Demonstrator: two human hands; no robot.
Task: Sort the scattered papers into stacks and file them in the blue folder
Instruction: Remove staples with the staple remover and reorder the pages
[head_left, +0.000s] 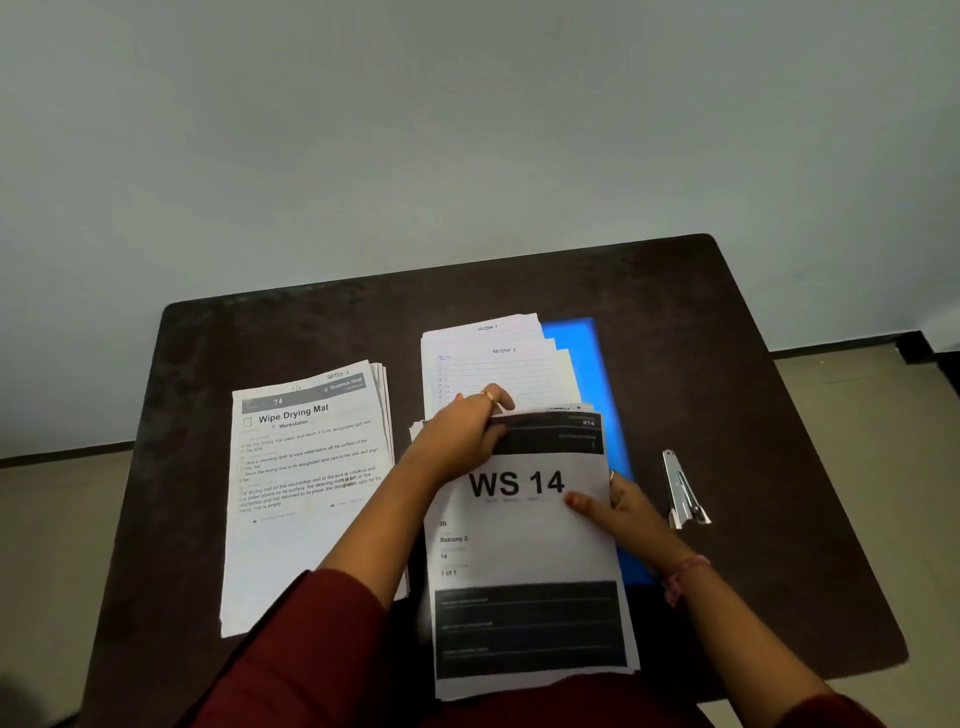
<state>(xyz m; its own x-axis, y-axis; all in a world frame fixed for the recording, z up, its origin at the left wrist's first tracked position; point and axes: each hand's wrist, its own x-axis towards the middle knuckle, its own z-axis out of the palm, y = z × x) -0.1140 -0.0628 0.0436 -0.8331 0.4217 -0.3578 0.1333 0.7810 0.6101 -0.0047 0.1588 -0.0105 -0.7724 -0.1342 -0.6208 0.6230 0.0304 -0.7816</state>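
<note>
Left stack (311, 467): already squared up on the left part of the tabletop (753, 322), topped by a "Wipe Drying Mat" sheet; looks sorted, not yet filed.
Handwritten sheets (498, 358): fanned loosely at the far middle, marked "Section 1", lying over the left portion of the blue folder (587, 364); edges uneven, so judged still in need of tidying.
WS 14 bundle (524, 545): held in front of the person, near edge hanging past the tabletop edge, far edge overlapping the handwritten sheets; apparently the stack in hand right now.
Left hand (467, 436): fingers curled over the bundle's top left corner, thumb beneath, gripping several sheets.
Right hand (618, 506): thumb pressed on the top sheet's right margin, remaining fingers hidden behind the paper, pinching the bundle.
Blue folder: flat at right centre, mostly covered by paper; whether open or closed, impossible to tell.
Metal clip (683, 493): loose on the tabletop, just right of the folder, untouched.
Progress: sorting judged mostly done, three groups visible; filing into the folder entirely left.
</note>
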